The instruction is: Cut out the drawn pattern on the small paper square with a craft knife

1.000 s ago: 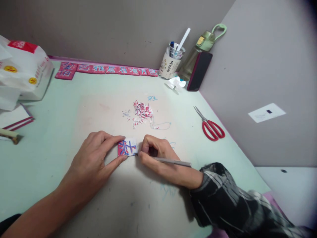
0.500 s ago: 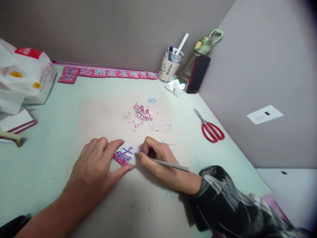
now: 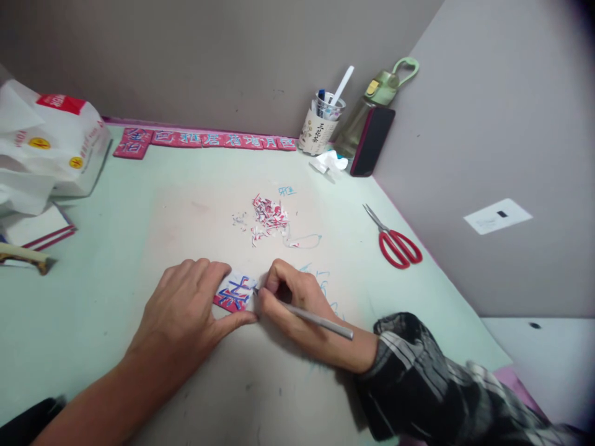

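Note:
A small red-and-white square tile (image 3: 238, 291) lies on the board, marked with a blue character; white covers its upper part and red shows along its lower left. My left hand (image 3: 188, 300) grips it by its edges, between the thumb below and the index finger above. In my right hand (image 3: 297, 297) is a slim silver craft knife (image 3: 320, 319), held like a pen, its small dark tip at the tile's right edge. Just beyond the hands sits a heap of red and white shavings (image 3: 269, 214), with grey crumbs (image 3: 240, 218) to its left.
Finished-looking red tiles with blue characters (image 3: 223, 140) line the back wall. Red-handled scissors (image 3: 400, 248) lie at right. A pen cup (image 3: 318, 130), green bottle (image 3: 356, 121), phone (image 3: 373, 141) and crumpled tissue (image 3: 329, 162) stand or lie behind. A tissue pack (image 3: 69, 148) is at left.
The tile has turned slightly clockwise between my left fingers. The knife's rear end has swung a little down, its tip staying by the tile's right edge. The whole view has shifted slightly.

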A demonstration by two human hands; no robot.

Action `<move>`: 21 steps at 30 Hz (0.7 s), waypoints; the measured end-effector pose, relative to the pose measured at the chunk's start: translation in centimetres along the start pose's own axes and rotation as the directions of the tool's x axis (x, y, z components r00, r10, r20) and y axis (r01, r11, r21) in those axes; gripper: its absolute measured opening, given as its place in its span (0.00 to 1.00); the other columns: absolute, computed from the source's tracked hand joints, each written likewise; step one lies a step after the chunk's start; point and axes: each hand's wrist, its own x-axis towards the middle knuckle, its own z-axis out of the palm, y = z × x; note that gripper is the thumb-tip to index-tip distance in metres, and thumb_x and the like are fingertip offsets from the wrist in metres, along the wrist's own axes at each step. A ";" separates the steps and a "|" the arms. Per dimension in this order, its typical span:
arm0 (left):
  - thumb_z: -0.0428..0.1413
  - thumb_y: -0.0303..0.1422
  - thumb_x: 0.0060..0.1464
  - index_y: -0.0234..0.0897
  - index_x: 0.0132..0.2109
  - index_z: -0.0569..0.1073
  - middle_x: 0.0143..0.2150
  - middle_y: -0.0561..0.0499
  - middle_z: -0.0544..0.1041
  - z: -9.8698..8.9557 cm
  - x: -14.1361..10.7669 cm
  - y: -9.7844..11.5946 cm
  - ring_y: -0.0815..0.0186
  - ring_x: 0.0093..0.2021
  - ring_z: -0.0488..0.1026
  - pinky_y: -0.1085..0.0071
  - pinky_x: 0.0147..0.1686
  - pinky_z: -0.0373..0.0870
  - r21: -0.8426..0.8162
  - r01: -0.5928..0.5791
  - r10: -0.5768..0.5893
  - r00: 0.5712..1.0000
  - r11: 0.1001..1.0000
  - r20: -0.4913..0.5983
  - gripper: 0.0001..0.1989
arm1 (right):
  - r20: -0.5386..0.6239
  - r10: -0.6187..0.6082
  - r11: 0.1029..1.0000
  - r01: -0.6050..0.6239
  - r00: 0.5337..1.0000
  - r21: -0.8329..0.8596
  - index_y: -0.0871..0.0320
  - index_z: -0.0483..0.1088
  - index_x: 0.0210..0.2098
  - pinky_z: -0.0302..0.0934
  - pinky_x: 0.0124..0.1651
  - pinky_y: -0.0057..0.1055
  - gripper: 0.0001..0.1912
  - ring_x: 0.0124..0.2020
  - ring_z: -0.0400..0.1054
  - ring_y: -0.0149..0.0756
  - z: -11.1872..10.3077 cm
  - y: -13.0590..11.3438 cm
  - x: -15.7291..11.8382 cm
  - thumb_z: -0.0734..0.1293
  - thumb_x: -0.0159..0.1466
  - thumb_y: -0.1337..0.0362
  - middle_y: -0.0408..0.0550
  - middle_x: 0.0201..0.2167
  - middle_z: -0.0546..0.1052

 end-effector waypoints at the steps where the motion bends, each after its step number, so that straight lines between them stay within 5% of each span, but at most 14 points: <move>1: 0.47 0.62 0.62 0.37 0.49 0.68 0.38 0.44 0.74 0.0 0.0 0.0 0.50 0.38 0.71 0.55 0.41 0.64 -0.021 -0.017 0.017 1.000 1.000 0.000 0.31 | -0.001 0.012 1.000 -0.012 1.000 0.007 0.54 0.59 0.28 0.50 0.29 0.28 0.08 0.25 0.57 0.29 0.0 0.0 0.0 0.63 0.61 0.67 0.38 0.24 0.66; 5: 0.50 0.55 0.66 0.38 0.56 0.66 0.41 0.46 0.75 -0.3 -0.4 -0.4 0.52 0.41 0.73 0.56 0.44 0.64 -0.170 -0.099 0.109 0.993 0.980 0.052 0.26 | -0.013 0.006 1.000 -0.006 1.000 0.007 0.54 0.59 0.27 0.49 0.28 0.28 0.08 0.25 0.57 0.29 -0.1 0.3 0.1 0.64 0.61 0.66 0.37 0.23 0.65; 9: 0.52 0.45 0.69 0.42 0.56 0.67 0.40 0.49 0.74 -0.7 -0.6 -0.6 0.53 0.41 0.73 0.58 0.43 0.63 -0.262 -0.058 0.090 0.990 0.963 0.110 0.16 | -0.026 -0.003 1.000 0.003 1.000 0.006 0.54 0.59 0.27 0.49 0.27 0.28 0.09 0.24 0.56 0.29 0.0 0.5 0.1 0.64 0.61 0.66 0.36 0.22 0.64; 21: 0.54 0.45 0.67 0.39 0.43 0.68 0.35 0.49 0.74 -0.4 -0.3 1.4 0.54 0.35 0.72 0.57 0.41 0.66 -0.222 -0.046 0.051 0.999 0.974 0.018 0.13 | -0.037 0.043 0.997 -0.040 0.998 0.071 0.54 0.59 0.26 0.50 0.28 0.29 0.08 0.24 0.56 0.29 0.3 0.3 0.2 0.64 0.60 0.66 0.37 0.22 0.65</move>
